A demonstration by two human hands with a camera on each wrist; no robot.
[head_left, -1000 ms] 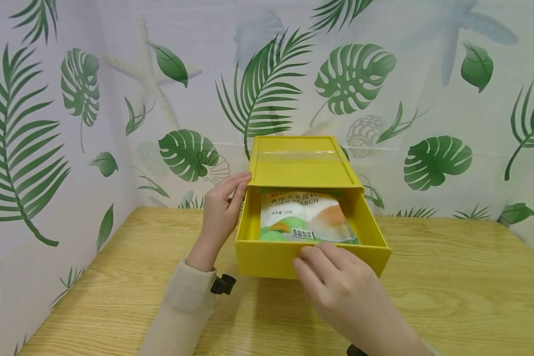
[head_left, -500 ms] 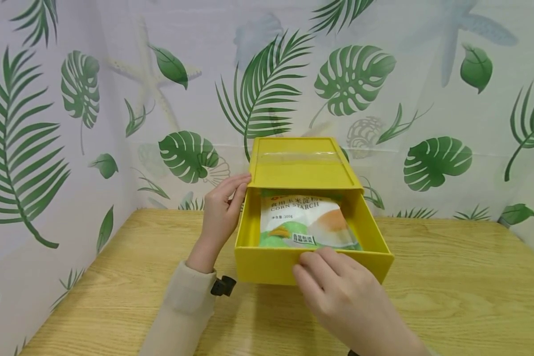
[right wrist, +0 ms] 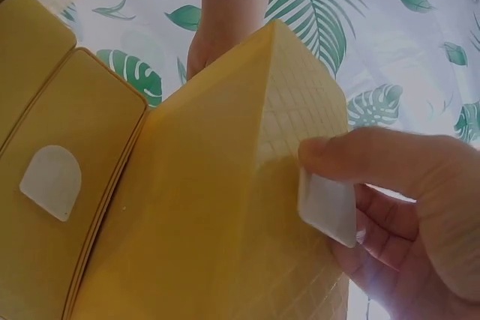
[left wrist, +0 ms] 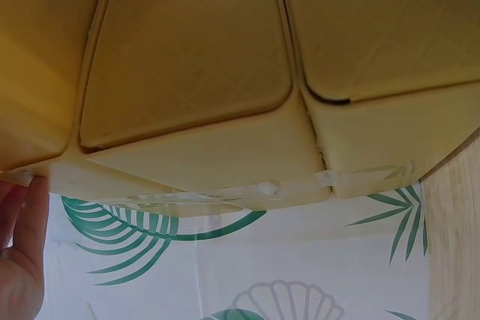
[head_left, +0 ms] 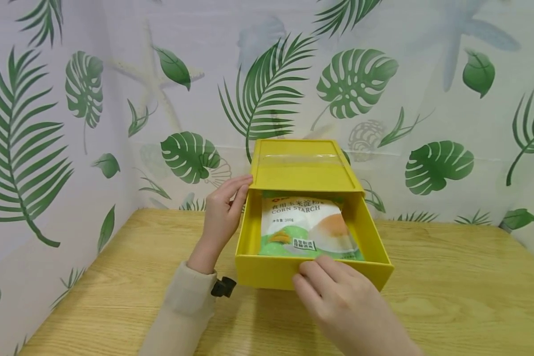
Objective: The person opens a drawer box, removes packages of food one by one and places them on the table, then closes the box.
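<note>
A yellow drawer stands pulled out of a yellow drawer cabinet, toward the person. Inside it lies a white and green bag of corn starch, its far end under the cabinet top. My right hand is at the drawer's front; in the right wrist view it pinches the white handle there between thumb and fingers. My left hand rests with mostly straight fingers against the cabinet's left side, near its top front edge. The left wrist view catches only a few of its fingers at the edge.
The cabinet stands on a wood-grain table before a leaf-printed backdrop. Another drawer front with a white handle shows in the right wrist view. Clear tape crosses the cabinet top.
The drawer has slid farther out toward the person, with my right hand at its front. More of the corn starch bag shows. My left hand stays on the cabinet's side.
</note>
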